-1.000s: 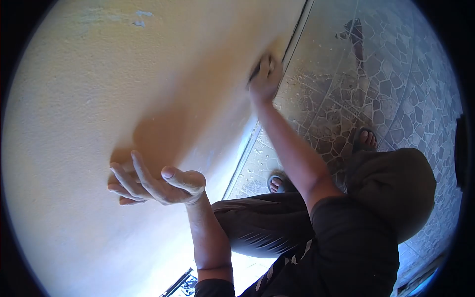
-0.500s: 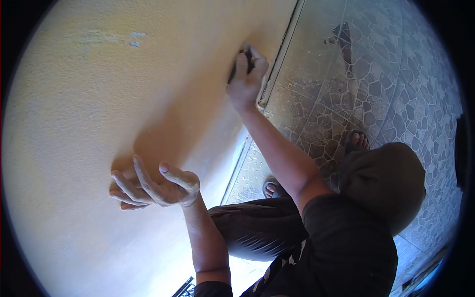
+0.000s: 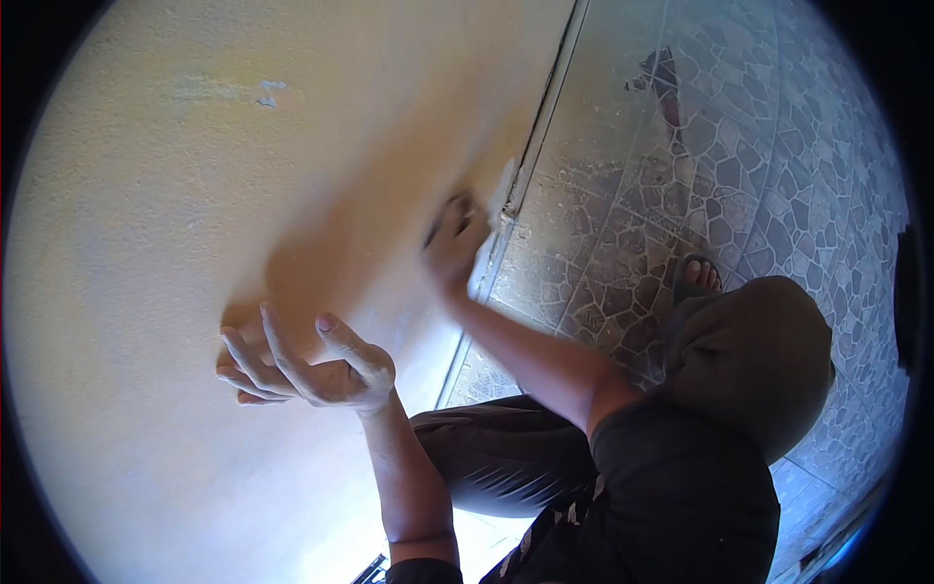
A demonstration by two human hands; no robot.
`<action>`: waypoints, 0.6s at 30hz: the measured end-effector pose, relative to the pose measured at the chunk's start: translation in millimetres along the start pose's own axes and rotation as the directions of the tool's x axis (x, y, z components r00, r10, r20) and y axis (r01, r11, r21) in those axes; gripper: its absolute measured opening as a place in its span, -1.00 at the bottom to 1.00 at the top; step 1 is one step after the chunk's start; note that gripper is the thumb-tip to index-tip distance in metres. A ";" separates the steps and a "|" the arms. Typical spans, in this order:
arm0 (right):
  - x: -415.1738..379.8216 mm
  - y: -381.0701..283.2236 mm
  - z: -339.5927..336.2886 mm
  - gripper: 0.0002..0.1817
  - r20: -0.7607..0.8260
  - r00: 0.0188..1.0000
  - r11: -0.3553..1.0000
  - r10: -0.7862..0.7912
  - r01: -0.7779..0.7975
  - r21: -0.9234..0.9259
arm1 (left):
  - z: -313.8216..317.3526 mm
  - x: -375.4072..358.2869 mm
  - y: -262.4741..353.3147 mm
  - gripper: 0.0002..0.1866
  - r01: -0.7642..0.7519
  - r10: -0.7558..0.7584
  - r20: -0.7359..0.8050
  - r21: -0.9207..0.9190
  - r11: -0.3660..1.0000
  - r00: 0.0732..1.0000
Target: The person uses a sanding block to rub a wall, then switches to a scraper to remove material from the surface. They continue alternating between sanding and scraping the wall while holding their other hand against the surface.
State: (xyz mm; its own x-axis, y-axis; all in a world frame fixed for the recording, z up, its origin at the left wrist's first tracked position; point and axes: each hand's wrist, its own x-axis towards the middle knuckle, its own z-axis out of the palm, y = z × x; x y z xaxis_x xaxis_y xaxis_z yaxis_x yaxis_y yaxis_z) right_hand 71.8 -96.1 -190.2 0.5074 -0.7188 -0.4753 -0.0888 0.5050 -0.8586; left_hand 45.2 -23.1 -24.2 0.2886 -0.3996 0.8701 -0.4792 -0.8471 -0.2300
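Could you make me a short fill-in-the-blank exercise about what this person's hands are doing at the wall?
1. The left hand rests with its fingertips against the pale yellow ____.
2. The right hand presses a small dark object to the wall, close to where the wall meets the ____.
3. The floor has a ____ pattern.
4. The left hand holds ____.

Missing words: wall; floor; stone; nothing
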 end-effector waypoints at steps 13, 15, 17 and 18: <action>29.8 50.8 1.4 -0.58 -0.244 0.952 0.977 0.183 -0.149 0.151 | -22.4 0.8 -12.4 -0.48 0.015 -0.010 0.112 -0.046 0.999 0.994; -52.3 63.9 8.1 -0.54 -0.189 0.971 0.975 -0.145 0.108 -0.193 | -14.7 6.9 -2.9 -0.49 -0.073 0.064 0.120 0.068 0.995 0.991; -87.9 72.9 13.5 -0.52 -0.211 0.915 0.890 -0.344 0.246 -0.383 | -3.1 18.4 6.5 -0.48 -0.099 0.085 0.168 0.076 0.992 0.982; -89.3 74.4 10.1 -0.51 -0.176 0.905 0.900 -0.388 0.331 -0.282 | 0.5 20.7 8.1 -0.48 -0.132 0.110 0.216 0.092 0.987 0.970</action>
State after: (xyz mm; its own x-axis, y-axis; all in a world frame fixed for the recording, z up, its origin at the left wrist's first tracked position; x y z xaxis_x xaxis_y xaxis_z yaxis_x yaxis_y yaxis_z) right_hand 28.5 10.4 -209.7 0.3427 -0.9303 -0.1306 -0.1536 0.0817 -0.9848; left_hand 47.7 -38.4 -8.2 0.4061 -0.5563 0.7249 -0.4346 -0.8154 -0.3823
